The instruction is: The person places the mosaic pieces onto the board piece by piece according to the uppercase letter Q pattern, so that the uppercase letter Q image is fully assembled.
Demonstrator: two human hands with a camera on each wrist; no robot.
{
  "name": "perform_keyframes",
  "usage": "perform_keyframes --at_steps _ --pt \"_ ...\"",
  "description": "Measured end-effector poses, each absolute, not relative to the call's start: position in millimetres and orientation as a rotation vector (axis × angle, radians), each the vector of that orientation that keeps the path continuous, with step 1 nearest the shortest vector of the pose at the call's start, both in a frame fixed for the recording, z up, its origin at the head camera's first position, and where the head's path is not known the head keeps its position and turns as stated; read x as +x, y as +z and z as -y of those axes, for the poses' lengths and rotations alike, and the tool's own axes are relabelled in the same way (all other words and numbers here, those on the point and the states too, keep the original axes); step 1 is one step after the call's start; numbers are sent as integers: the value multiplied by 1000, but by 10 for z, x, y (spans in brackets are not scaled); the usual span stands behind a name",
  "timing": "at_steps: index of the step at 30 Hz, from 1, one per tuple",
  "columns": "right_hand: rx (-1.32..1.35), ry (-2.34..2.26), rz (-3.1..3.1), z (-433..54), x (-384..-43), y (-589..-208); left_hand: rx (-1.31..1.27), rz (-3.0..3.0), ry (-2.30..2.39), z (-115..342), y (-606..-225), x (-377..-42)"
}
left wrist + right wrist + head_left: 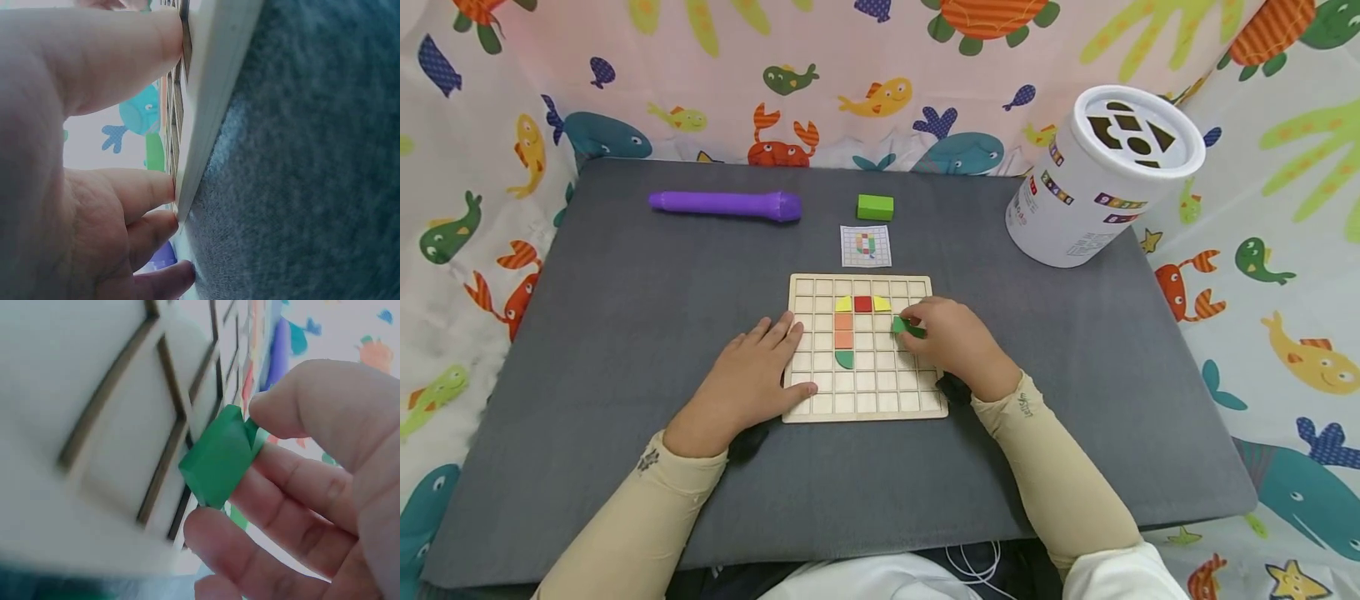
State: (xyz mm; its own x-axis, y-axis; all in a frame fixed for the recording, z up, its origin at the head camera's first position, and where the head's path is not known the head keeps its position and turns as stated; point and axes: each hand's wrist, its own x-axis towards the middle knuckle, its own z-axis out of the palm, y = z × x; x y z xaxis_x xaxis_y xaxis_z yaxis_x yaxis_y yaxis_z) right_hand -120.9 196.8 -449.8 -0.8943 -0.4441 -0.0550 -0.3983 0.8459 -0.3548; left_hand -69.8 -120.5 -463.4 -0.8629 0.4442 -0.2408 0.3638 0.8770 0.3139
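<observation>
A wooden grid board (812, 379) lies on the grey table, in front of the person. Near its top sit two yellow pieces with a red square (862, 304) between them; orange squares (844, 339) and a green rounded piece (845, 359) run down below the left yellow one. The left hand (748, 379) rests on the board's left edge, fingers extended and thumb on the lower grid. Over the right side of the grid, the right hand (955, 342) pinches a small green block (219, 456) between thumb and fingers. Whether it is more than one piece is unclear.
Beyond the board lie a printed pattern card (866, 247) and a green rectangular block (876, 207). A purple stick (725, 205) lies at the back left. At the back right stands a white tub (1075, 208) with shaped holes in its lid. Sea-animal fabric surrounds the table.
</observation>
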Motion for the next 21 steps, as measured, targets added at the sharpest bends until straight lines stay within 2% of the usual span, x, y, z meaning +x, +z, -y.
perform_keyframes --at_steps 10,21 --pt "-711 -287 -2878 -1686 -1273 -4480 603 -2732 348 1219 -4630 -705" --pt "-661 -493 -2905 -1588 -1198 -4510 598 -2728 337 1240 -4622 -712"
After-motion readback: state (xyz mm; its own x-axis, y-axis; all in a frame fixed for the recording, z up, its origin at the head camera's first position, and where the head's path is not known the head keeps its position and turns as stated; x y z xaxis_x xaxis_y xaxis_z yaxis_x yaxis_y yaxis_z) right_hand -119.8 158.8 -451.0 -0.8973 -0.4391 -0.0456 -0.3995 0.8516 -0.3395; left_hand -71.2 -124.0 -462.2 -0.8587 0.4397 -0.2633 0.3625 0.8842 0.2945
